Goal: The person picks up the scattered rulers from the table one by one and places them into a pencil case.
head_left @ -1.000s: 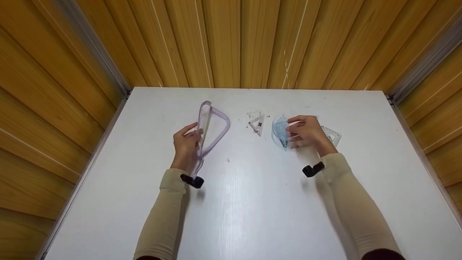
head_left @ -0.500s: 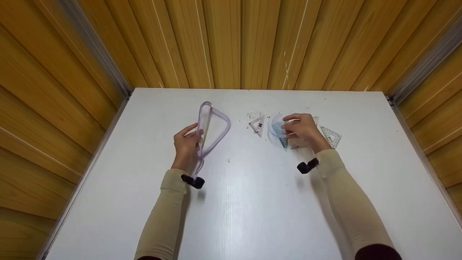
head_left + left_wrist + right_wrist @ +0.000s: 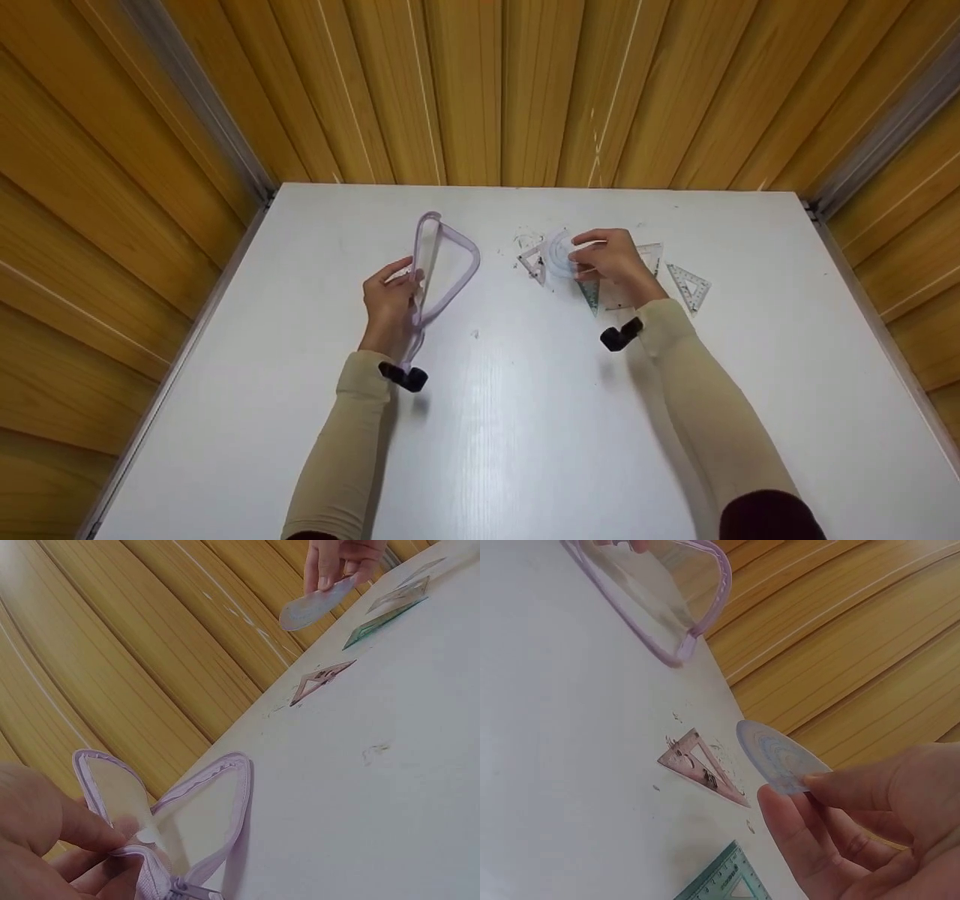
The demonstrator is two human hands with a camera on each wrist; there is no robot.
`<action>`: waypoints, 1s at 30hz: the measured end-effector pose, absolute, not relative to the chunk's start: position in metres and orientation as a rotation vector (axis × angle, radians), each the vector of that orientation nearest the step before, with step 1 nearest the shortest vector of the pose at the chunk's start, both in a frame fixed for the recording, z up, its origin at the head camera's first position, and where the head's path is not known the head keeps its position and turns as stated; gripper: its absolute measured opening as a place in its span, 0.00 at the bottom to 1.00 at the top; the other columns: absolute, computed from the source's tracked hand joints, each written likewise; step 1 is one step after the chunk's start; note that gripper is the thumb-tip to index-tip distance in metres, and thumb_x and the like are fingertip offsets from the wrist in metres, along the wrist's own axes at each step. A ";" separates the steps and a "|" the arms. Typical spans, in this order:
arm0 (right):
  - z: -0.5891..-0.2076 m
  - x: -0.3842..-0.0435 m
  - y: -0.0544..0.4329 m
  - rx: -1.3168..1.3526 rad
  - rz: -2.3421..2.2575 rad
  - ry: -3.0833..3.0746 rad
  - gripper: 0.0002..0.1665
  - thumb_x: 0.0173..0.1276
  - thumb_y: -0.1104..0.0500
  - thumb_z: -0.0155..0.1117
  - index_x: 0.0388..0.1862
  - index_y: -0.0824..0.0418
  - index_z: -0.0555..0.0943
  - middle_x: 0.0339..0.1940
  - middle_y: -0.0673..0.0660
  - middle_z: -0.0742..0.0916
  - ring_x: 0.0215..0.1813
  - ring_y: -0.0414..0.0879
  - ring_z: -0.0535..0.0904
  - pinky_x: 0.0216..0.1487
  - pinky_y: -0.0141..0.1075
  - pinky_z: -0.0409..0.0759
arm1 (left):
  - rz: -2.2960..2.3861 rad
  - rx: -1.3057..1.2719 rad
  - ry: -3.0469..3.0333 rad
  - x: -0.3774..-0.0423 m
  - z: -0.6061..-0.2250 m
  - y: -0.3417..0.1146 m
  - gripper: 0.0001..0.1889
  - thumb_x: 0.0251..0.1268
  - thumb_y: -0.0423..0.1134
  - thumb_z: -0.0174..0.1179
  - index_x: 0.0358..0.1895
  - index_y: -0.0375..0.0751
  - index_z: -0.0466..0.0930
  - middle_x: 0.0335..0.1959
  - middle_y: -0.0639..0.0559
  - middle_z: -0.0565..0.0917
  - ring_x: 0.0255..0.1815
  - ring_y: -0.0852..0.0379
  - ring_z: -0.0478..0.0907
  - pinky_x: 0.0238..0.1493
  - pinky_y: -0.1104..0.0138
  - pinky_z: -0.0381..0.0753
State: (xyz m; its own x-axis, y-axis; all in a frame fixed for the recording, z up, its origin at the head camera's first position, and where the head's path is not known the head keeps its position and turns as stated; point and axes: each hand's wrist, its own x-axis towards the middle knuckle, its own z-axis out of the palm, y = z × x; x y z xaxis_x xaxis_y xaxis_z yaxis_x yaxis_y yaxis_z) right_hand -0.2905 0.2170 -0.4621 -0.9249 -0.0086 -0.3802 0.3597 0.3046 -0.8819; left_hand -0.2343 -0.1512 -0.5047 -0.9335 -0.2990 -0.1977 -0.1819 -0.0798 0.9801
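Note:
My left hand (image 3: 388, 304) grips a clear pouch with lilac zipper trim (image 3: 474, 259) by its near side. The pouch gapes widely at its mouth, and the left wrist view shows the zipper pull (image 3: 187, 890) at the lower corner. Between thumb and fingers my right hand (image 3: 611, 259) pinches a clear bluish protractor (image 3: 559, 255), raised above the table. Below and left of it lies a pinkish set square (image 3: 694, 769) with dark marks. A green set square (image 3: 731, 877) lies close under my right hand, partly hidden by it in the head view.
More clear set squares lie to the right, one triangle (image 3: 690, 286) apart from the rest. Small dark specks and scraps surround the pinkish set square. The white table (image 3: 480, 435) meets wood-look panels (image 3: 480, 90) at its back edge.
My right hand has moved left with the protractor, away from the set squares, uncovering more of them. My left hand and the pouch have stayed nearly still.

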 end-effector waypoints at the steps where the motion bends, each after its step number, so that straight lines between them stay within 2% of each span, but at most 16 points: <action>1: -0.462 -0.292 0.215 0.315 -1.664 2.262 0.24 0.70 0.63 0.70 0.64 0.61 0.79 0.49 0.62 0.86 0.44 0.49 0.84 0.45 0.38 0.86 | -2.180 0.546 -2.077 -0.234 -0.505 -0.151 0.19 0.67 0.24 0.63 0.58 0.44 0.86 0.47 0.42 0.90 0.41 0.49 0.83 0.30 0.69 0.76; 9: -0.462 -0.304 0.198 0.259 -1.677 2.280 0.23 0.70 0.64 0.68 0.64 0.63 0.79 0.50 0.63 0.86 0.42 0.49 0.85 0.44 0.40 0.86 | -2.242 0.512 -2.010 -0.234 -0.504 -0.150 0.23 0.65 0.20 0.59 0.60 0.40 0.84 0.49 0.36 0.88 0.37 0.50 0.81 0.25 0.72 0.74; 14: -0.462 -0.312 0.188 0.233 -1.715 2.267 0.22 0.70 0.66 0.67 0.63 0.65 0.80 0.49 0.64 0.86 0.44 0.52 0.85 0.46 0.43 0.86 | -2.235 0.553 -2.017 -0.235 -0.503 -0.148 0.22 0.65 0.21 0.61 0.59 0.43 0.86 0.47 0.39 0.89 0.38 0.51 0.81 0.26 0.71 0.75; 21: -0.462 -0.320 0.177 0.204 -1.695 2.265 0.21 0.71 0.65 0.66 0.63 0.63 0.80 0.48 0.63 0.87 0.46 0.52 0.84 0.46 0.40 0.86 | -2.240 0.603 -2.016 -0.240 -0.503 -0.145 0.21 0.64 0.23 0.64 0.59 0.44 0.86 0.46 0.42 0.89 0.38 0.52 0.81 0.27 0.70 0.75; 27: -0.465 -0.322 0.167 0.201 -1.686 2.259 0.20 0.71 0.64 0.67 0.61 0.61 0.82 0.48 0.64 0.86 0.44 0.51 0.83 0.46 0.41 0.86 | -2.242 0.609 -2.042 -0.240 -0.504 -0.143 0.21 0.66 0.25 0.63 0.60 0.45 0.85 0.47 0.43 0.89 0.42 0.51 0.81 0.36 0.65 0.76; 30: -0.467 -0.324 0.161 0.198 -1.689 2.252 0.19 0.71 0.64 0.68 0.60 0.60 0.82 0.48 0.64 0.86 0.43 0.50 0.83 0.46 0.41 0.86 | -2.234 0.601 -2.045 -0.239 -0.505 -0.143 0.21 0.66 0.25 0.63 0.60 0.44 0.85 0.47 0.43 0.89 0.43 0.51 0.81 0.37 0.65 0.76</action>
State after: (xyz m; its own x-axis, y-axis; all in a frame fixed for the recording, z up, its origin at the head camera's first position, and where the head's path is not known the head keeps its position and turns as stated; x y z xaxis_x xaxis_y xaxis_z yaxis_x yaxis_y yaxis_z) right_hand -0.3245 0.1612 -0.4669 -0.9398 -0.0787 -0.3324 0.2971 0.2919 -0.9091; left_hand -0.2391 -0.1435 -0.5050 -0.9228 -0.2965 -0.2460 -0.2188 -0.1222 0.9681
